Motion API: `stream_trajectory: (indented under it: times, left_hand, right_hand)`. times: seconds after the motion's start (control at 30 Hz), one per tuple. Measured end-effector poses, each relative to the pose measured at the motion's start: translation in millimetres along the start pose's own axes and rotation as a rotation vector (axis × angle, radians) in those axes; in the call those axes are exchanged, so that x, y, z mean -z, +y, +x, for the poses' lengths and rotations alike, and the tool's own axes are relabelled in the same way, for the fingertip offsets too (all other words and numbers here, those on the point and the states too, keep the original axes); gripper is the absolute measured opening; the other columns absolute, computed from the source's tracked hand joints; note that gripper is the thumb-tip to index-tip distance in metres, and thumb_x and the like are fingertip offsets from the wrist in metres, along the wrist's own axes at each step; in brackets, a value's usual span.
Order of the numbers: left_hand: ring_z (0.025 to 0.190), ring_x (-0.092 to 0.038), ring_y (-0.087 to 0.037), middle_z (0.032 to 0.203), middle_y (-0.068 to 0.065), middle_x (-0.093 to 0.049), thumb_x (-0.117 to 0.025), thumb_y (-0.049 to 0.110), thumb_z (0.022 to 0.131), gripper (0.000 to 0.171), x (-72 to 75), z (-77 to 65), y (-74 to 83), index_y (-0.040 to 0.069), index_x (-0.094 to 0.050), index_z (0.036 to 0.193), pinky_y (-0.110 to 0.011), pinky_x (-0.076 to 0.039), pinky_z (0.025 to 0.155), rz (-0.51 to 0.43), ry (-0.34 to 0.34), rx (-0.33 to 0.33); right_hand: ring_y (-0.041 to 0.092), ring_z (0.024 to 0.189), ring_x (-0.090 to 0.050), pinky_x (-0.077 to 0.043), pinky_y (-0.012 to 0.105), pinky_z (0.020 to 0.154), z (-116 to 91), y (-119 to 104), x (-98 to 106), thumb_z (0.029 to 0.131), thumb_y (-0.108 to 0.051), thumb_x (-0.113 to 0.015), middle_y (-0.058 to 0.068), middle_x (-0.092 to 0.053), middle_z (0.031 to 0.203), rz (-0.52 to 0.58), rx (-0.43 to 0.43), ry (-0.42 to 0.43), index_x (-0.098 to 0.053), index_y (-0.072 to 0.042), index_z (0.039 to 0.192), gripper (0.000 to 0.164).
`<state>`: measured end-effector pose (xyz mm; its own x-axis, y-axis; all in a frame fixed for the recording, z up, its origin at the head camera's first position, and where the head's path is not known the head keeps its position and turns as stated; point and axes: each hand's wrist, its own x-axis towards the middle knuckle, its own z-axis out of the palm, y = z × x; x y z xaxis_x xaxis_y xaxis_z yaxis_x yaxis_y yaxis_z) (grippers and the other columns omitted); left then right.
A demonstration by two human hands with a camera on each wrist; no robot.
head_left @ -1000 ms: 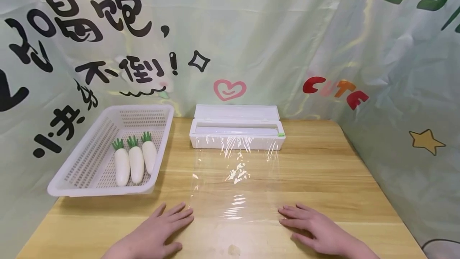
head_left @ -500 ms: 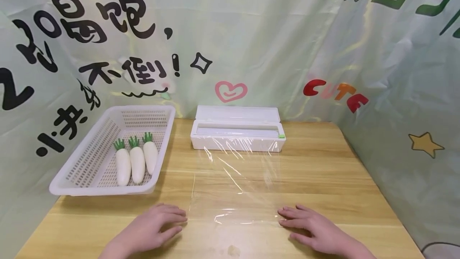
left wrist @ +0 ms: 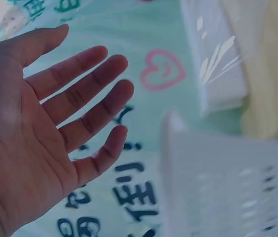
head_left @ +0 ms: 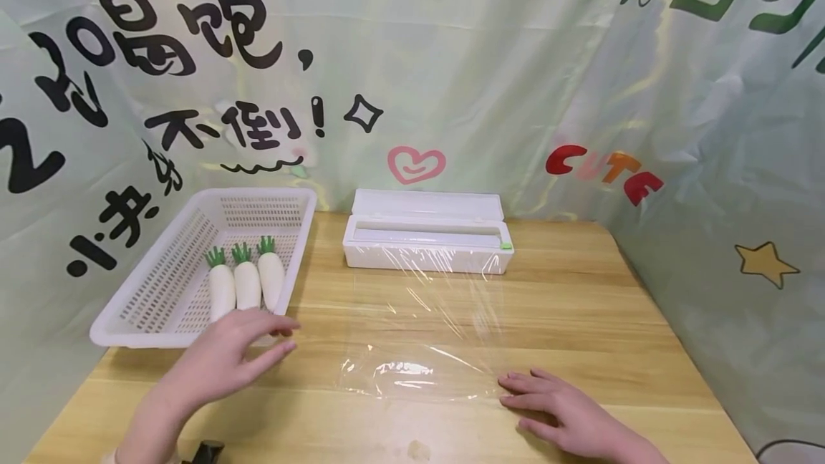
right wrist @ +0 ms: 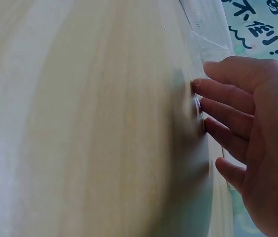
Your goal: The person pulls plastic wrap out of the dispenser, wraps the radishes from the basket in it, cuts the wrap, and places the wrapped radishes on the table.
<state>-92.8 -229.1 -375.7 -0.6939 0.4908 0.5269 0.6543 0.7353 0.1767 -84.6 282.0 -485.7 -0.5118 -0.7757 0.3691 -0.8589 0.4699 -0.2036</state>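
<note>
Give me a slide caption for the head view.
Left hand near a basket of three radishes; right hand beside clear film stretching from an open box.

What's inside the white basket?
Three white radishes with green tops lie there. The left hand hides the lower ends of at least two and part of the basket.

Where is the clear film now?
In the head view, the clear film stretches from the white box toward the camera, at centre, left of the right hand.
</note>
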Motion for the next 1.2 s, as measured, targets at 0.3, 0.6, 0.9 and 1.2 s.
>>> stream_trajectory:
  times: [0.3, 0.6, 0.9, 1.2]
  left_hand:
    - [0.063, -0.064, -0.016, 0.077, 0.000, -0.072, -0.070, 0.026, 0.081, 0.017, 21.8, 20.5, -50.0, 0.011, -0.073, 0.089, -0.035, -0.048, 0.059, 0.213, 0.217, -0.021]
    - [0.067, -0.065, -0.030, 0.077, -0.008, -0.071, -0.067, 0.032, 0.078, 0.023, 19.0, 20.2, -92.1, 0.011, -0.069, 0.086, -0.046, -0.045, 0.056, 0.431, 0.158, 0.096]
    - [0.093, -0.056, -0.038, 0.096, -0.016, -0.067, -0.068, 0.039, 0.080, 0.033, 9.0, 7.4, -135.7, 0.010, -0.065, 0.095, -0.056, -0.038, 0.074, 0.539, -0.109, 0.243]
    - [0.098, -0.052, -0.042, 0.102, -0.021, -0.063, -0.062, 0.052, 0.085, 0.050, 4.8, -6.5, -166.6, 0.005, -0.063, 0.100, -0.059, -0.036, 0.077, 0.502, -0.354, 0.421]
  right_hand:
    - [0.021, 0.120, -0.061, -0.009, 0.013, 0.118, -0.2, -0.6, 0.5, 0.087, -0.023, -0.072, 0.005, -0.065, 0.131, 0.013, -0.004, 0.004, -0.066, -0.020, 0.125, 0.038]
    - [0.022, 0.121, -0.060, -0.008, 0.013, 0.119, -2.5, -0.9, 1.0, 0.088, -0.024, -0.071, 0.005, -0.064, 0.132, 0.018, -0.018, -0.005, -0.065, -0.020, 0.126, 0.038]
    - [0.023, 0.122, -0.060, -0.007, 0.014, 0.119, -3.9, -2.2, 1.0, 0.088, -0.025, -0.071, 0.006, -0.063, 0.134, 0.005, -0.004, 0.003, -0.065, -0.018, 0.127, 0.040]
    - [0.023, 0.123, -0.059, -0.006, 0.011, 0.118, -6.2, -2.8, 0.0, 0.090, -0.027, -0.069, 0.004, -0.061, 0.136, 0.001, -0.037, -0.020, -0.063, -0.021, 0.129, 0.040]
